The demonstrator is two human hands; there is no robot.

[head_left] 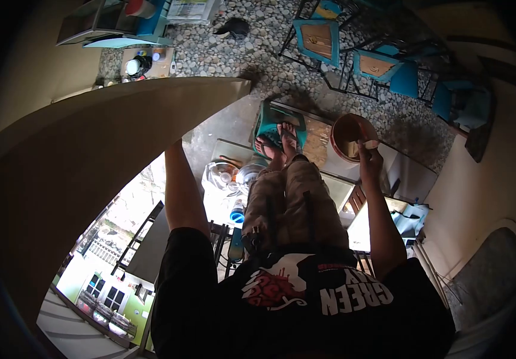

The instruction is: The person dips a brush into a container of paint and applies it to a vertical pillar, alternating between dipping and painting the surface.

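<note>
My right hand [370, 157] is closed around what looks like a paintbrush [371, 144] with a pale handle. Its flat pale end reaches over the mouth of a reddish-brown bucket [337, 134]. Too dark to make out is what the bucket holds. My left arm [181, 185] stretches up to the pale beam [150, 113], and the hand is hidden behind it. My feet, in sandals, are on a teal plastic stool [264, 119], beside a worn wooden board [316, 142].
Below on the left are clear containers [221, 175] and a blue-lidded jar [237, 212]. Teal-framed chairs [316, 40] stand on the pebble-patterned floor [258, 54]. A wall [479, 161] rises on the right. Bright openings show a yard at lower left.
</note>
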